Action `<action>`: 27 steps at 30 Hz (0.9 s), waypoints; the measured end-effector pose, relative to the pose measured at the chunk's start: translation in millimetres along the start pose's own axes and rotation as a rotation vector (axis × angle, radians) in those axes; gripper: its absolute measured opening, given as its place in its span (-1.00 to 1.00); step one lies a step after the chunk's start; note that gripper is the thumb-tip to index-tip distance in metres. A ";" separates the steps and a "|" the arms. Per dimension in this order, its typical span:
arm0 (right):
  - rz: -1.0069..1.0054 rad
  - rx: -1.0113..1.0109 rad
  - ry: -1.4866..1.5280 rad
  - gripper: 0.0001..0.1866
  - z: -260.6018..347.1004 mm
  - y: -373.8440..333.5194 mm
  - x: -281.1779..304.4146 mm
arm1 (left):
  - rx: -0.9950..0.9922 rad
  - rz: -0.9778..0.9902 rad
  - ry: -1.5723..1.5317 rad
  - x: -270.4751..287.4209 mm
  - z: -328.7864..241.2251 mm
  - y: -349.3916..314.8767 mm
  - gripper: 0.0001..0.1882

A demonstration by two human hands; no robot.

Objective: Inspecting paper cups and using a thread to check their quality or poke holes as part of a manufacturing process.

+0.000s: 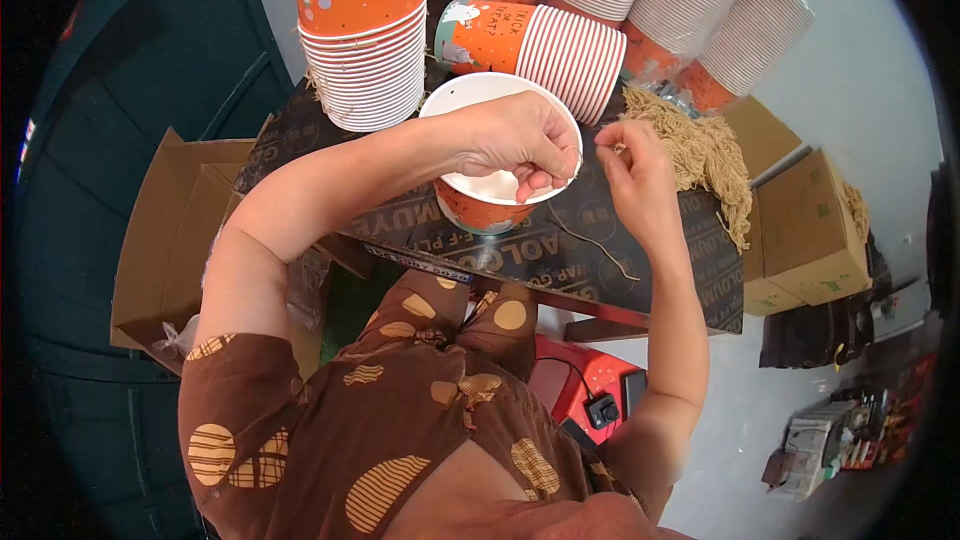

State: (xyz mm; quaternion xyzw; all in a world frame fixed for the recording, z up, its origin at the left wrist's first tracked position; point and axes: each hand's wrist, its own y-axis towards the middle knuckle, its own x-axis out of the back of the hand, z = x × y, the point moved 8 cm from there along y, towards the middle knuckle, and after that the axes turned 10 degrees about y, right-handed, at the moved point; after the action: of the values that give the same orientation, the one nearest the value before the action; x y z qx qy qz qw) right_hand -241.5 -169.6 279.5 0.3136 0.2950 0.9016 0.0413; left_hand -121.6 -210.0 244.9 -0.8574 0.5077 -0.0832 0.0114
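Two bare hands close together at the right side of an open orange tub [480, 210] with a white inside, upright near the front edge of a dark printed surface [690, 275]. Left hand [522, 138] reaching across the tub's mouth, with thumb and fingers bent together at the right rim; cannot tell for certain what is between them. Right hand [640, 168] just beyond that rim, fingertips drawn in toward the thumb; cannot tell whether grasping anything. On the surface, just to the right of the tub, one loose tan strand [605, 255]. Behind the right hand, a heap of tan strands [690, 145]. Behind the tub, a stack of tubs lying sideways [570, 55]; to the left, an upside-down stack [362, 70].
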 end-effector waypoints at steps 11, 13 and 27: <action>0.100 -0.156 0.343 -0.93 5.7 -28.6 -22.3 | 0.018 -0.026 -0.043 1.1 3.7 1.9 -0.95; 0.073 -0.079 0.317 -0.94 8.4 -27.8 -21.6 | 0.006 -0.010 -0.056 0.1 3.1 2.9 -0.95; -0.069 -0.097 0.381 -0.96 5.5 -37.1 -17.8 | -0.026 0.011 -0.011 0.2 2.2 1.3 -0.96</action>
State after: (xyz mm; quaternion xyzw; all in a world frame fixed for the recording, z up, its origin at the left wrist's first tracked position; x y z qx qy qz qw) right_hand -228.1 -140.9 252.7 0.1247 0.2644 0.9558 0.0307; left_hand -122.3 -211.0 242.7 -0.8551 0.5135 -0.0721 0.0035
